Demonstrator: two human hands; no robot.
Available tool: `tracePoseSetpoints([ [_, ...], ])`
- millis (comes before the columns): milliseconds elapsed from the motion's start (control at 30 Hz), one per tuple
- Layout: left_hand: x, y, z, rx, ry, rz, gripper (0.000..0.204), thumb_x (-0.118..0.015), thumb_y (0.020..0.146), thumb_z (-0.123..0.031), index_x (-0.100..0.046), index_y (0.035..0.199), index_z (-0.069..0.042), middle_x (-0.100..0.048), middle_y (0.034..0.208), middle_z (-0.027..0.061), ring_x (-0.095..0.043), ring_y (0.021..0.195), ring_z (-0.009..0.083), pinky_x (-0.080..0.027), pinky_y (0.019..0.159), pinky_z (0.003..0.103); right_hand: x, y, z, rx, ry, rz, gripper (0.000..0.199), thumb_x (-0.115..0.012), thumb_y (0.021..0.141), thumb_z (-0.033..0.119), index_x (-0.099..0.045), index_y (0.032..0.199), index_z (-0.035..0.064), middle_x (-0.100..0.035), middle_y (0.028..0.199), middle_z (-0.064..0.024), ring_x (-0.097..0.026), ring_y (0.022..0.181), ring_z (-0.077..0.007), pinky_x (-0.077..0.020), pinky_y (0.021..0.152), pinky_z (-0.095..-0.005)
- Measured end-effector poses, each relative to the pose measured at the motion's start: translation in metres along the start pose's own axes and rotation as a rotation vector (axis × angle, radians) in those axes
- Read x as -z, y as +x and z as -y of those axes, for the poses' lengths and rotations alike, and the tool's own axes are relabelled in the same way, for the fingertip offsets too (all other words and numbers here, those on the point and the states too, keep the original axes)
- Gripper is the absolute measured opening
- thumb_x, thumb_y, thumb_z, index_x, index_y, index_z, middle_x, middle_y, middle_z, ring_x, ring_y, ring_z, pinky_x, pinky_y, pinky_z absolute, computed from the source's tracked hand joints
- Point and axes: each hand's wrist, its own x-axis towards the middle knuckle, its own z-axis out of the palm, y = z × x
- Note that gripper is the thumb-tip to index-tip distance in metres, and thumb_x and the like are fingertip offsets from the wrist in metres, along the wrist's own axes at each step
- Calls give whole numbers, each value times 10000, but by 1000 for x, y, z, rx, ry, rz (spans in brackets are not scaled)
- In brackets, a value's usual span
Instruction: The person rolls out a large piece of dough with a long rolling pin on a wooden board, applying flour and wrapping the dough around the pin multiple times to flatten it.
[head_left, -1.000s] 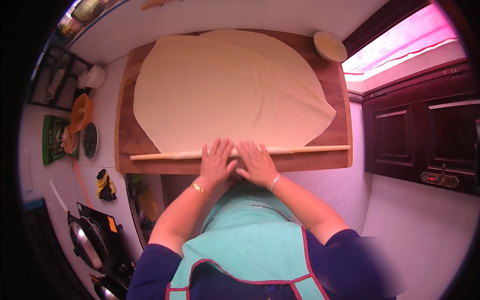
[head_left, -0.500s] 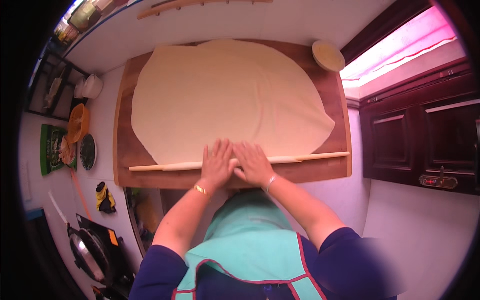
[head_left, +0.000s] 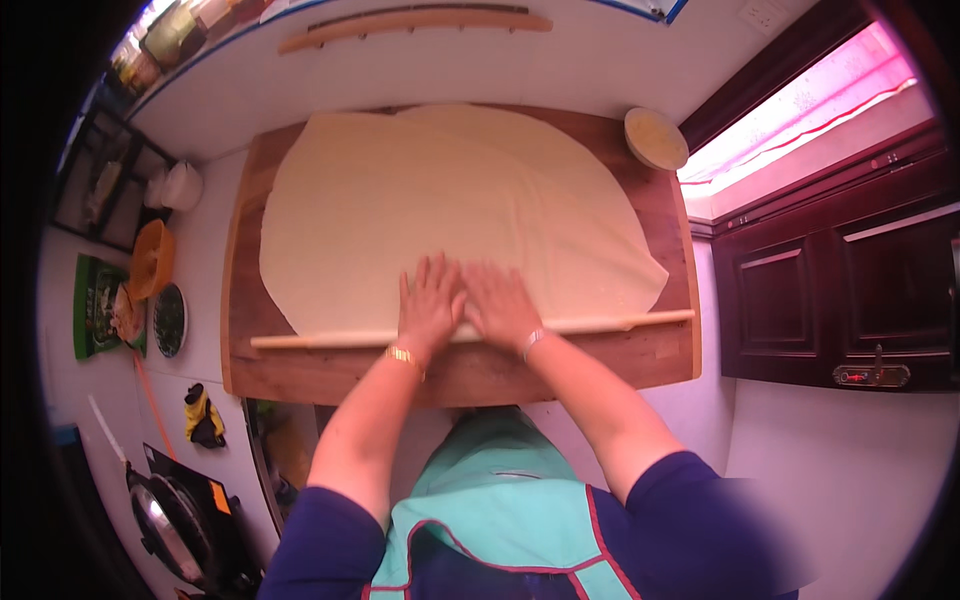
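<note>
A large, thin sheet of pale dough covers most of a wooden board. Along its near edge lies a long, slim rolling pin, and the dough's edge seems to be wrapped round its middle. My left hand presses on the pin's middle with flat, outstretched fingers reaching over the dough. Close beside it, my right hand lies the same way, its fingers slightly blurred. The thumbs nearly meet. Parts of the pin are hidden beneath both hands.
A round, pale bowl stands at the board's far right corner. Dark red cabinet doors are on the right. At the left are an orange basket, a green bag and a black appliance. A wooden hook rail hangs on the far wall.
Both hands have pushed the rolling pin away from me, farther from the board's near edge. The view has tilted up slightly, so the board sits lower in it.
</note>
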Motion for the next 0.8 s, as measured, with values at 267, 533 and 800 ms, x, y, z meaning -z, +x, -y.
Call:
tracePoseSetpoints([
  [267, -19, -145, -23, -134, -23, 214, 741, -578, 869, -488, -381, 1469, -99, -312, 1561, 91, -230, 1463, 274, -144, 1146, 597, -19, -134, 53, 113, 115, 107, 676, -558, 885, 392, -387, 1447, 56, -366, 1513, -151, -335, 1413, -309, -229, 1137, -537],
  [533, -22, -75, -7, -113, 31, 128, 595, -547, 903, -399, -460, 1415, -107, -348, 1538, 105, -287, 1428, 325, -238, 1109, 600, -31, -74, 25, 52, 25, -61, 599, -547, 911, 359, -428, 1419, 66, -431, 1467, -161, -374, 1384, -321, -290, 1103, -535],
  [800, -4, 14, 23, 3, 81, -104, 508, -515, 950, -311, -457, 1403, -88, -362, 1525, 132, -308, 1421, 328, -244, 1105, 599, -4, 14, -16, -67, -89, -68, 548, -541, 919, 342, -468, 1387, 67, -512, 1391, -159, -456, 1301, -332, -337, 1059, -532],
])
